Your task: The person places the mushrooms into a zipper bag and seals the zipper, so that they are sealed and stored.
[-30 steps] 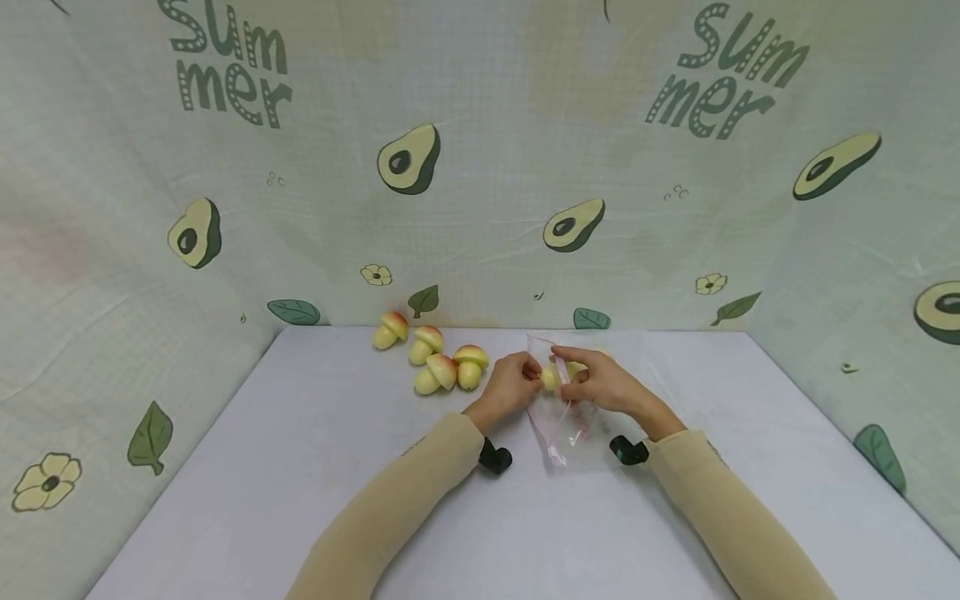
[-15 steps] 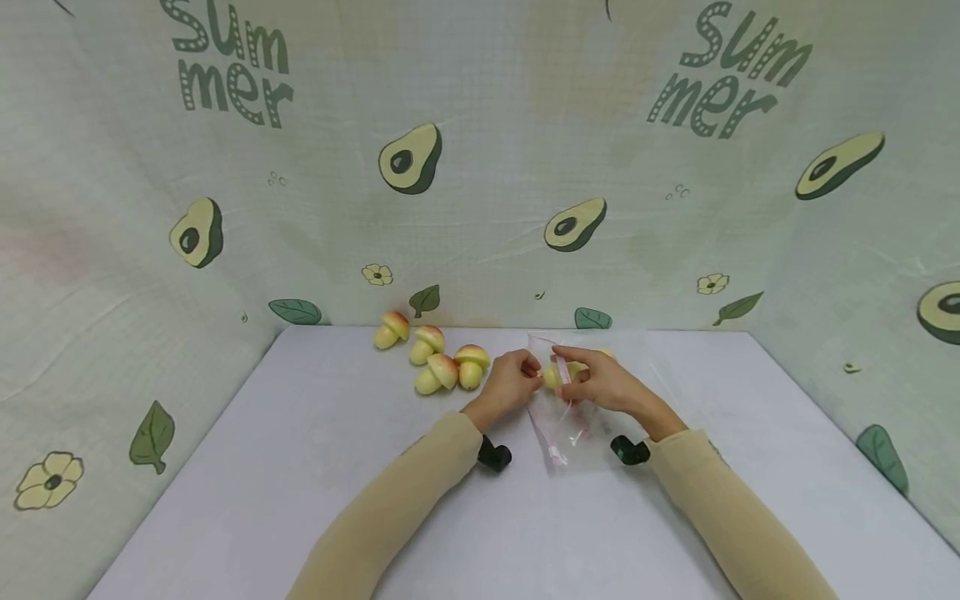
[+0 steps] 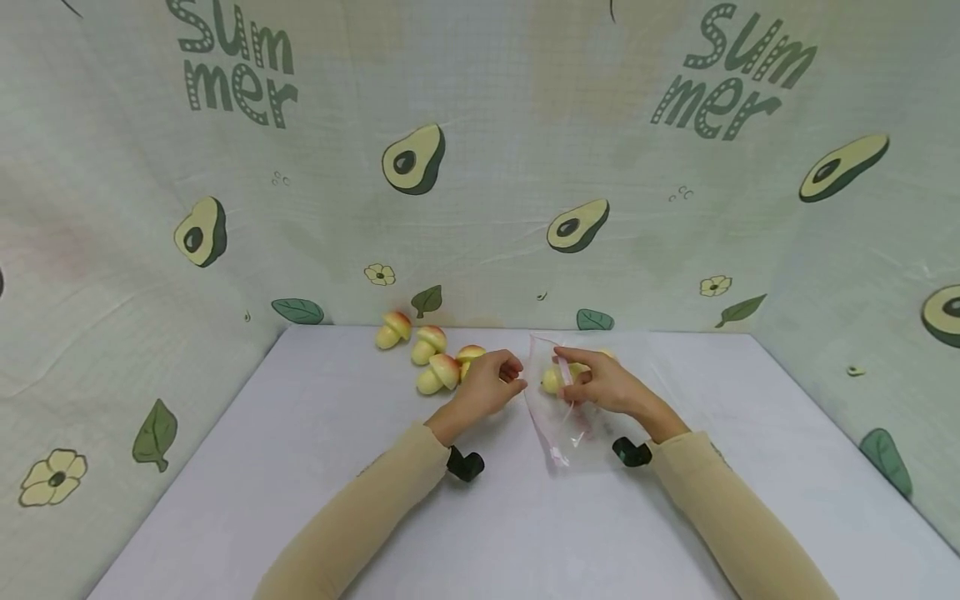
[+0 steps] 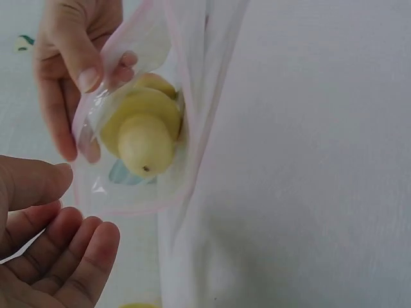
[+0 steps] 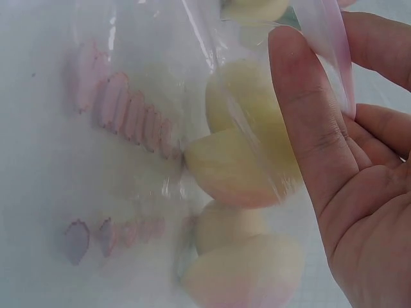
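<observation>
A clear plastic zip bag (image 3: 551,433) with pink edges lies on the table, its mouth facing left. My right hand (image 3: 603,383) pinches the bag's upper edge between thumb and fingers, holding the mouth apart. Inside sit several yellow toy mushrooms with reddish caps; the nearest mushroom (image 4: 148,144) has its stem toward the opening. Just left of the mouth is my left hand (image 3: 487,385), fingers loosely bent with nothing between them. In the left wrist view, the left fingertips (image 4: 99,247) are close to the bag's rim.
Several more mushrooms (image 3: 438,374) lie loose at the back of the white table (image 3: 337,467), left of my left hand, which partly covers one of them. A patterned cloth wall (image 3: 495,167) closes off the back and both sides.
My left hand has drawn back leftward from the bag's mouth, leaving the mushroom inside and now overlapping a loose one. The right hand keeps its hold on the bag.
</observation>
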Demonstrator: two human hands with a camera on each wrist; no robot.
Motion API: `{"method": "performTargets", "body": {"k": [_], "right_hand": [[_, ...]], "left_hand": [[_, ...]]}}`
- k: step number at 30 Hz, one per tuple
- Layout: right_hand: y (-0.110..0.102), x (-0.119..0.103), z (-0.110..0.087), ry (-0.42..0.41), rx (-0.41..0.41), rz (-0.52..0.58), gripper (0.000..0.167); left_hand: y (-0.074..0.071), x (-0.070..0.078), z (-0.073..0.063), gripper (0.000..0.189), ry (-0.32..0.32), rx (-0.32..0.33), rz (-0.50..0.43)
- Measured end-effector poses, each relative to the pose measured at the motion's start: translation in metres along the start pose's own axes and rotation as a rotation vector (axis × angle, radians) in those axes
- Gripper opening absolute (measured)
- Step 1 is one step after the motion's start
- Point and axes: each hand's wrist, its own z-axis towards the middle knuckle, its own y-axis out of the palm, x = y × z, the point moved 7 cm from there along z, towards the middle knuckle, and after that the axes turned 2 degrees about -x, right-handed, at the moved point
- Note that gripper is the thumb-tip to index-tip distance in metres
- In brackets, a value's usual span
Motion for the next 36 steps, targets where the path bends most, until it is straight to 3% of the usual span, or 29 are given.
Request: {"method": "performTargets", "body": {"k": [11, 24, 27, 36], "right_hand": [[0.002, 0.003, -0.002, -0.008, 0.001, -0.003, 0.073], [0.003, 0.004, -0.002, 0.000, -0.002, 0.008, 0.075], [0.003, 0.004, -0.002, -0.002, -0.005, 0.006, 0.074], [0.001, 0.002, -0.002, -0.025, 0.001, 0.006, 0.074]], "left_hand": [[-0.041, -0.005, -0.024, 0.013, 0.088, 0.109, 0.009], [-0.081, -0.025, -0.043, 0.021, 0.102, 0.173, 0.074], [-0.092, -0.032, -0.046, 0.022, 0.095, 0.200, 0.053], [-0.101, -0.049, -0.047, 0.025, 0.098, 0.215, 0.044]]}}
